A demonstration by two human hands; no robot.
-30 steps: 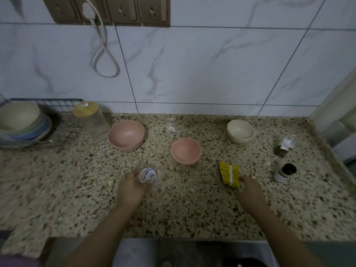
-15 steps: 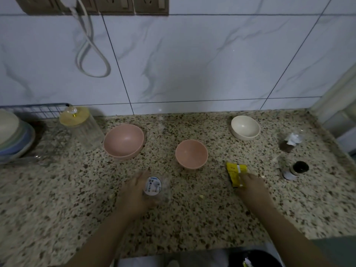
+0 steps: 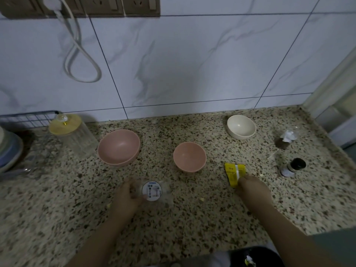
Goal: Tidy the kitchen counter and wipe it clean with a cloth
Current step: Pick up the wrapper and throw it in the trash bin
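On the speckled granite counter [image 3: 192, 218], my left hand [image 3: 126, 197] grips a clear plastic cup [image 3: 154, 191] with a round white label, lying near the front. My right hand [image 3: 252, 189] pinches the lower end of a yellow sachet [image 3: 234, 171] that lies flat on the counter. Behind them stand a large pink bowl [image 3: 119, 147], a smaller pink bowl [image 3: 189, 157] and a cream bowl [image 3: 241, 126]. No cloth is in view.
A ribbed glass jar with a yellow lid [image 3: 73, 135] stands at the back left beside a wire rack with stacked dishes [image 3: 9, 149]. At the right are a small dark bottle [image 3: 293, 167] and a clear wrapper [image 3: 288, 137]. Small crumbs dot the counter. A white cable [image 3: 81, 54] hangs on the wall.
The view has tilted and shifted a little, so the counter sits lower in frame. Both hands keep their holds on the cup and the sachet, with almost no movement across the counter.
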